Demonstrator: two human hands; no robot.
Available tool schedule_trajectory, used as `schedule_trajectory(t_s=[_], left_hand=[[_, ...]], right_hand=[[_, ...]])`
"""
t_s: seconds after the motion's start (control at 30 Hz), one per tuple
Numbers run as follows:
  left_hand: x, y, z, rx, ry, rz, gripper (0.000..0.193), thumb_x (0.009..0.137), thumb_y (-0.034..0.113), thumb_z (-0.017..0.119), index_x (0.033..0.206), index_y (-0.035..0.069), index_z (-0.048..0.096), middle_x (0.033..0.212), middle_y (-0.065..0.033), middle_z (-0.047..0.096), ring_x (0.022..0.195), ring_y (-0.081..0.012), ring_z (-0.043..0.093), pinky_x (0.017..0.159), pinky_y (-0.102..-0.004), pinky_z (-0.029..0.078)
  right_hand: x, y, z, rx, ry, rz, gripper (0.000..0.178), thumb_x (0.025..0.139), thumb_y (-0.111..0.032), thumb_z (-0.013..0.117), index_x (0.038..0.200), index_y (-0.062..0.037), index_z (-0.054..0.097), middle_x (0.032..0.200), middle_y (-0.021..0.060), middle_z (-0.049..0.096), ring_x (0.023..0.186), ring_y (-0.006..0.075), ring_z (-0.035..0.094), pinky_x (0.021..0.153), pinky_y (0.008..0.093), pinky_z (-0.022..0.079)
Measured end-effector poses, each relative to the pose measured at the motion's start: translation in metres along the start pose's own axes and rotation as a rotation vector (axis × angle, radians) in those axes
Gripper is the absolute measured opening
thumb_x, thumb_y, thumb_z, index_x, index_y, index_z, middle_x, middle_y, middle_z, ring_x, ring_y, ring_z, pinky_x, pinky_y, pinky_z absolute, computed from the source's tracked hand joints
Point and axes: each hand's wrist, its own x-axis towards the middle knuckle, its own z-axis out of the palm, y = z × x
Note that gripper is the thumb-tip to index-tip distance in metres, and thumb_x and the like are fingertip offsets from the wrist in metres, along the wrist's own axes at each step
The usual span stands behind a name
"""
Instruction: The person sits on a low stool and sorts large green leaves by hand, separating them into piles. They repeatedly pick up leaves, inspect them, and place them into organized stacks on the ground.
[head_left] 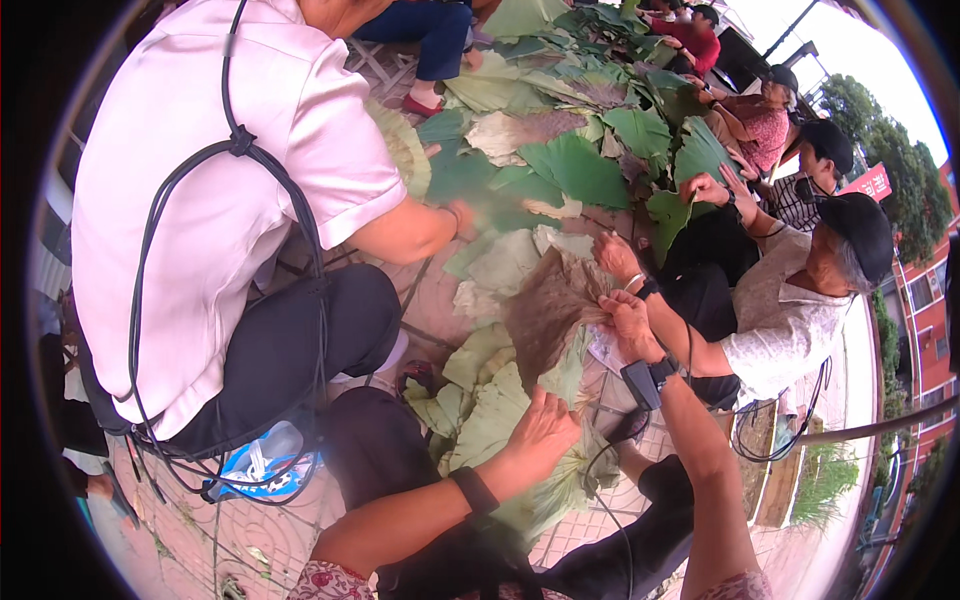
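My right hand (pixel 630 325), with a dark wrist device, pinches the edge of a brown, dried lotus leaf (pixel 545 310). A co-worker's hand (pixel 617 257) with a bracelet is close to the same leaf's far edge. Nearer to me, my left hand (pixel 542 437) wears a dark wristband, and its fingers are curled together over pale green lotus leaves (pixel 485 425). What those fingers hold, if anything, is hidden. More pale leaf (pixel 550 500) spreads below the left hand, over my lap.
Beyond my hands lies a large heap of green lotus leaves (pixel 570 165). A person in a pale pink shirt (pixel 215 130) crouches close on the left, with black cables on their back. Several co-workers sit along the right. A blue bag (pixel 265 465) lies on the paving (pixel 275 545).
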Motion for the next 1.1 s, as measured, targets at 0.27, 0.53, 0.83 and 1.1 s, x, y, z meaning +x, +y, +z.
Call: schedule_trajectory(t_s=[0.27,0.53,0.83,1.1], left_hand=[[0.013,0.004,0.002,0.061,-0.037,-0.019,0.025,0.067,0.008,0.068,0.091,0.0,0.066,0.085,-0.014,0.064,0.092,-0.0273,0.06,0.102,-0.0457,0.034],[0.025,0.008,0.003,0.113,-0.068,-0.043,0.026,0.068,0.011,0.066,0.092,0.0,0.064,0.087,-0.0129,0.063,0.095,-0.0279,0.06,0.106,-0.0452,0.032],[0.032,0.006,0.012,0.101,-0.15,-0.04,0.025,0.07,0.01,0.064,0.093,0.0,0.064,0.086,-0.0117,0.062,0.095,-0.0264,0.059,0.106,-0.047,0.031],[0.029,0.006,0.013,0.117,-0.232,-0.051,0.033,0.066,0.014,0.07,0.096,0.0,0.064,0.087,-0.0128,0.063,0.095,-0.0275,0.06,0.104,-0.0471,0.033]], right_hand=[[0.092,-0.067,-0.001,0.345,0.06,-0.215,0.011,0.09,-0.013,0.067,0.082,-0.0149,0.059,0.067,-0.0065,0.053,0.054,0.0053,0.048,0.059,0.0248,0.052],[0.177,0.075,-0.01,0.872,0.261,0.207,0.015,0.09,-0.011,0.065,0.099,-0.0049,0.055,0.095,0.0083,0.055,0.087,0.0278,0.057,0.078,0.04,0.054],[0.224,0.213,-0.055,0.212,0.132,0.172,0.039,0.083,-0.027,0.074,0.108,-0.0005,0.059,0.093,0.013,0.065,0.095,0.0297,0.064,0.08,0.0484,0.053],[0.171,0.228,-0.046,-0.29,0.231,-0.171,0.031,0.081,-0.025,0.073,0.099,-0.0013,0.066,0.088,0.0153,0.069,0.082,0.0298,0.07,0.069,0.0391,0.057]])
